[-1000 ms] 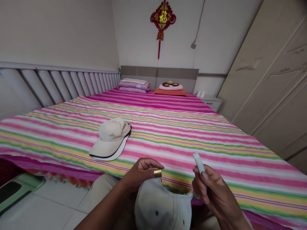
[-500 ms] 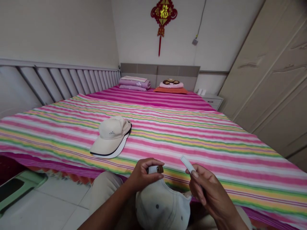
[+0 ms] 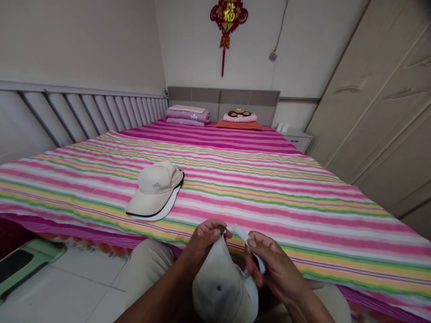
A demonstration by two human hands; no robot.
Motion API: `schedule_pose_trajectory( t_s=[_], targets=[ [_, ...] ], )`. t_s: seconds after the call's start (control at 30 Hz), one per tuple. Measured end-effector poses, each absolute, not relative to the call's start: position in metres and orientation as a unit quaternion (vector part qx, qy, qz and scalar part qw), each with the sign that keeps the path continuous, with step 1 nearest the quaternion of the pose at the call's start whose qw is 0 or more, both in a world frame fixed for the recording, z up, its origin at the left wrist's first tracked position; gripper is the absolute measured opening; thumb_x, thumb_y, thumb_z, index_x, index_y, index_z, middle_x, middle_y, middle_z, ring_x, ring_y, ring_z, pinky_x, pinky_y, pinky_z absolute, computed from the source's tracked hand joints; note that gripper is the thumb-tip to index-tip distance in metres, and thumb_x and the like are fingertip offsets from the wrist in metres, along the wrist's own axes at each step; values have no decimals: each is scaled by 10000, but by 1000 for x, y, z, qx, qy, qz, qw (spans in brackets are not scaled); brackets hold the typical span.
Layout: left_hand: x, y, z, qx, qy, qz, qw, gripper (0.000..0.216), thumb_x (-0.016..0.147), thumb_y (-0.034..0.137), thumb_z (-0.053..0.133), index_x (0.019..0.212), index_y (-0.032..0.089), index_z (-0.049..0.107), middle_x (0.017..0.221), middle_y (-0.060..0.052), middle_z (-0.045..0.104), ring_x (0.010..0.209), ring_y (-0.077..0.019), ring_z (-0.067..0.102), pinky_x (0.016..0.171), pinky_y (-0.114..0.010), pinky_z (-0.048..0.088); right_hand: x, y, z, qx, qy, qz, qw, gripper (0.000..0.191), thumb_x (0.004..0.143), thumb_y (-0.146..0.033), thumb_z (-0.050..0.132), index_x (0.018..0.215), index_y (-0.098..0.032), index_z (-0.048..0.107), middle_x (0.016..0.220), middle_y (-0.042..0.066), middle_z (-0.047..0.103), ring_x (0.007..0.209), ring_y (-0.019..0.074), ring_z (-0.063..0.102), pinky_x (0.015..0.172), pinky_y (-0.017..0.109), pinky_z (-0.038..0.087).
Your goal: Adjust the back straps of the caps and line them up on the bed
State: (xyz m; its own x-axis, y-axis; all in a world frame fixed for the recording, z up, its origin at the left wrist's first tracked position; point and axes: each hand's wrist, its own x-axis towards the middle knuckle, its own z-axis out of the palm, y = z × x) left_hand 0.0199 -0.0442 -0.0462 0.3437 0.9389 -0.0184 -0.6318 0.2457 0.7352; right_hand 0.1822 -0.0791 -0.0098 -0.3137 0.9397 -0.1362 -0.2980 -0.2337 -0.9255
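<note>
I sit at the foot of a bed with a pale cap on my lap. My left hand pinches the cap's back edge at its small brass buckle. My right hand is closed on the cap's white adjusting strap, whose free end points toward the buckle and nearly touches it. A second beige cap with a dark-edged brim lies on the striped bedspread, to the left and beyond my hands.
Folded purple bedding and a pillow with a brown-and-pink cushion lie at the headboard. A slatted rail runs along the left. Wardrobe doors stand on the right, a nightstand beside them, a green stool on the floor.
My right hand has carried the strap leftward and down, from well apart to right beside the buckle. My left hand has tilted the cap's back edge upward.
</note>
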Motion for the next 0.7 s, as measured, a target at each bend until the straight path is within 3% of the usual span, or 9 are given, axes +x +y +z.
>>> schedule_pose_trajectory(
  t_s=[0.2, 0.7],
  targets=[
    [22, -40, -58, 284, 208, 512, 783, 289, 596, 301, 730, 817, 141, 633, 630, -13, 643, 534, -93, 590, 514, -175, 439, 174, -78, -15, -367, -409, 714, 434, 303, 739, -410, 568, 591, -160, 483, 401, -44, 524, 271, 36, 360, 326, 165, 220],
    [25, -43, -60, 296, 211, 512, 778, 330, 556, 338, 750, 795, 135, 644, 595, -24, 652, 495, -95, 568, 477, -176, 399, 167, -79, -22, -365, -418, 719, 418, 299, 735, -407, 570, 596, -152, 501, 404, -36, 538, 271, 38, 374, 329, 161, 233]
  ],
)
